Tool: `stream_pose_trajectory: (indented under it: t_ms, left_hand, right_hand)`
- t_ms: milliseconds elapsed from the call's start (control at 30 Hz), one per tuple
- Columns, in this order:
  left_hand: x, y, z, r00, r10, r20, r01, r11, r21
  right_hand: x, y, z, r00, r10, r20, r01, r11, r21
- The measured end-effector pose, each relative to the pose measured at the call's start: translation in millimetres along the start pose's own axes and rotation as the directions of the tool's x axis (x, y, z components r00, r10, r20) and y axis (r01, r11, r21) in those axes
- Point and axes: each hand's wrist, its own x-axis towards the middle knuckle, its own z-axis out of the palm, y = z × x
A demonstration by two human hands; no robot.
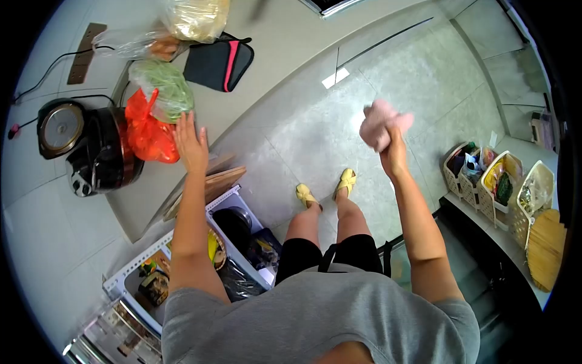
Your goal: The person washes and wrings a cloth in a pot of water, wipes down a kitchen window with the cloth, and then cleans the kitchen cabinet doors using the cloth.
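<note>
- The right hand [395,159] is gripping a pink cloth [379,126] in the air out over the floor, its fingers closing around the lower part; the cloth is bunching up and blurring a little, making its folds hard to read.
- The left hand [191,147] is reaching to the tabletop [273,48], its fingers stretching out nearly straight and holding nothing that shows; they are lying right at the side of a red bag [148,136], and whether they are pressing on it I cannot tell.
- The red bag is hiding its contents and sitting against a clear bag of something green [162,85].
- A clear bag of yellowish stuff [195,18] and a dark-edged object [334,6] are running off the top.
- The left forearm is covering part of the wooden boards [224,183] and plastic crates [138,261] below.
- The pale tabletop is also carrying a black cooker [112,155] and a dark pouch [206,65] with a pink stripe.
- Grey tiles are covering the floor [448,79]; at right, white baskets [487,197] are standing beside a round wooden board [545,249].
</note>
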Motion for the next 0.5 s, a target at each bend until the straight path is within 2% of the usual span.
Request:
stream_pose_trajectory:
  t_ms: [33, 67, 100, 167, 233, 333, 400, 500]
  left_hand:
    - [3, -3, 5, 0.997, 0.076, 0.017, -0.078, 0.992, 0.097]
    - [4, -5, 10, 0.993, 0.114, 0.03, -0.117, 0.98, 0.16]
    - [1, -9, 16, 0.993, 0.117, 0.026, -0.12, 0.98, 0.158]
    - [-3, -16, 29, 0.993, 0.116, 0.008, -0.116, 0.982, 0.151]
    - [-5, -18, 33, 0.994, 0.099, -0.042, -0.095, 0.991, 0.094]
    - [-4, -20, 35, 0.994, 0.068, -0.084, -0.07, 0.997, -0.024]
    - [-2, -19, 37, 0.994, 0.069, -0.087, -0.069, 0.998, 0.013]
    - [-3, -17, 36, 0.994, 0.073, -0.085, -0.069, 0.996, 0.05]
  right_hand:
    - [21, 2, 15, 0.998, -0.068, 0.008, 0.068, 0.993, -0.091]
    - [37, 9, 33, 0.963, -0.267, -0.024, 0.251, 0.929, -0.272]
    - [49, 2, 66, 0.924, -0.381, -0.011, 0.354, 0.868, -0.348]
    - [86, 5, 112, 0.848, -0.518, 0.107, 0.521, 0.782, -0.342]
    - [128, 24, 164, 0.714, -0.695, 0.084, 0.691, 0.681, -0.242]
    - [159, 103, 242, 0.495, -0.865, -0.083, 0.81, 0.494, -0.317]
    - [152, 133, 261, 0.531, -0.847, -0.031, 0.798, 0.513, -0.317]
    - [117, 119, 278, 0.46, -0.886, -0.066, 0.86, 0.462, -0.216]
